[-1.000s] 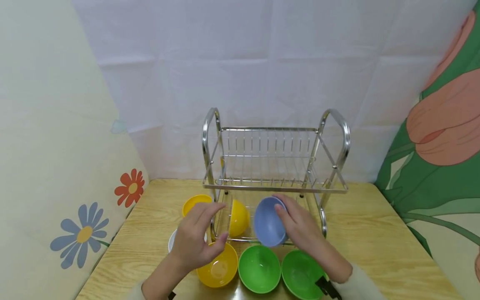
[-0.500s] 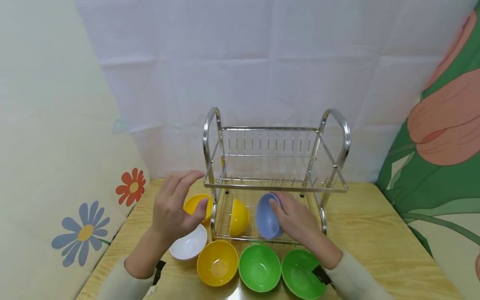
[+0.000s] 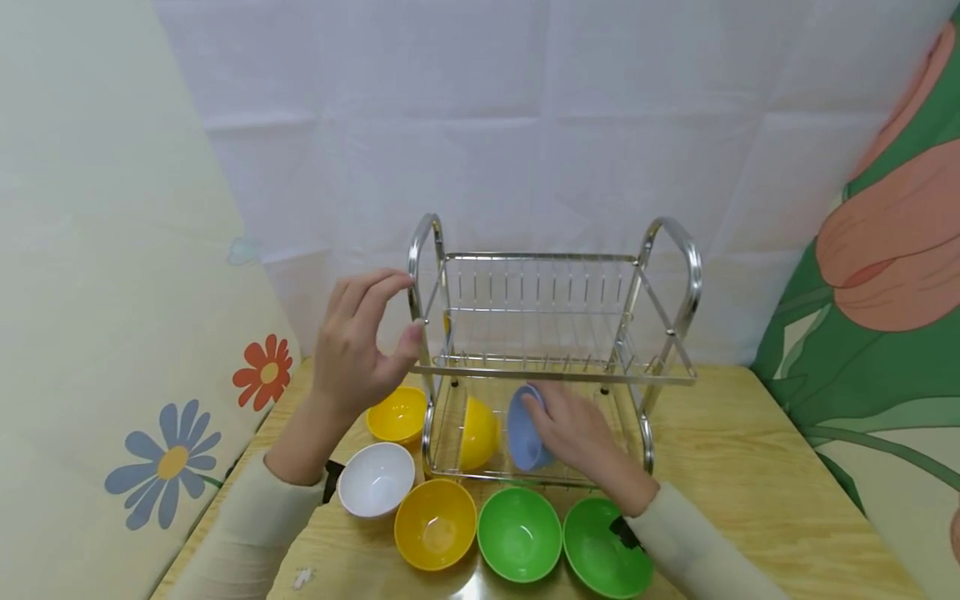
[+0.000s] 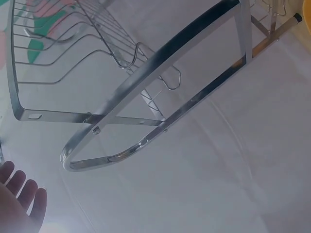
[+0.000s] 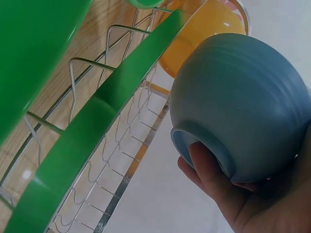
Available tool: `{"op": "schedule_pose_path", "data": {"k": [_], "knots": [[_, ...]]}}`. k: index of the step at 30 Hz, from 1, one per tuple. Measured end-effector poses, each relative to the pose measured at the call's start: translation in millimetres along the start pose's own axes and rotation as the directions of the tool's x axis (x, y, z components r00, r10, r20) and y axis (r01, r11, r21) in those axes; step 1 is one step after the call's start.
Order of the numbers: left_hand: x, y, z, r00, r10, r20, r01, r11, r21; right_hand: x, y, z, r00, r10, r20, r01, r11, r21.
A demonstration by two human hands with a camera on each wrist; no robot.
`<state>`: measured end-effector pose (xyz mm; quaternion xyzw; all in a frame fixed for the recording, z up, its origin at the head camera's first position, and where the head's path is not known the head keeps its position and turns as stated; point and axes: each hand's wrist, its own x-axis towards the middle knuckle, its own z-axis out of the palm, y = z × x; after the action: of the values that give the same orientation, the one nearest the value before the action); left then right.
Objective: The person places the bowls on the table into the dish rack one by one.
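My right hand (image 3: 581,425) grips a blue bowl (image 3: 526,435), tilted on its side, at the lower tier of a metal dish rack (image 3: 551,377). In the right wrist view, the fingers curl by the foot ring of the blue bowl (image 5: 238,102). A yellow bowl (image 3: 478,435) stands on edge in that lower tier, just left of the blue one. Raised beside the rack's left upright (image 3: 414,275), my left hand (image 3: 351,350) holds nothing, its fingers loosely bent and the thumb apart. The left wrist view has this hand (image 4: 19,204) at the lower left, apart from the rack.
In front of the rack stand an orange-yellow bowl (image 3: 436,527) and two green bowls (image 3: 520,535). A white bowl (image 3: 377,481) and another yellow bowl (image 3: 397,414) sit at its left. Cloth (image 3: 487,125) hangs behind the wooden table (image 3: 750,467).
My right hand has shifted the blue bowl slightly left and back into the lower tier, turning it more edge-on. My left hand has moved back from the yellow bowl and risen beside the rack's upright.
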<state>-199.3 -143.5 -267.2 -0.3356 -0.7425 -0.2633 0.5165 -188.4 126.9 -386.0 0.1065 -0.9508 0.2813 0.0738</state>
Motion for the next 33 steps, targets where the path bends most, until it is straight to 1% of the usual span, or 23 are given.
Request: {"op": "schedule_pose_path", "data": {"k": [5,8,12,16,19,25,28,33], "knots": [[12.0,-7.9,7.3,0.999,0.007,0.043,-0.008,1.000,0.028,6.6,-2,7,0.999,0.026,0.043,-0.025,0.999,-0.026],[17.8,-11.3,10.0,0.998,0.004,0.067,-0.007,0.999,0.044,9.5,-2,10,0.997,0.045,0.069,-0.041,0.997,-0.059],[25.0,-16.4,13.3,0.996,-0.021,0.083,0.016,0.998,0.055,12.0,-2,13,0.996,0.051,0.079,-0.044,0.995,-0.091],[31.1,-23.7,17.7,0.992,-0.056,0.109,0.049,0.997,0.067,14.4,-4,17,0.996,0.025,0.085,-0.017,0.996,-0.084],[34.2,-29.6,21.7,0.986,-0.083,0.145,0.072,0.994,0.081,17.1,-5,20,0.994,0.019,0.106,-0.011,0.997,-0.073],[38.7,-39.4,31.2,0.971,-0.141,0.193,0.129,0.989,0.076,21.4,-9,26,0.990,0.033,0.136,-0.020,0.995,-0.093],[41.4,-43.3,35.7,0.961,-0.170,0.217,0.157,0.985,0.078,22.2,-10,27,0.991,0.036,0.130,-0.020,0.993,-0.119],[44.7,-48.3,41.3,0.940,-0.223,0.259,0.206,0.974,0.091,23.6,-10,30,0.990,0.038,0.138,-0.020,0.991,-0.129]]}}
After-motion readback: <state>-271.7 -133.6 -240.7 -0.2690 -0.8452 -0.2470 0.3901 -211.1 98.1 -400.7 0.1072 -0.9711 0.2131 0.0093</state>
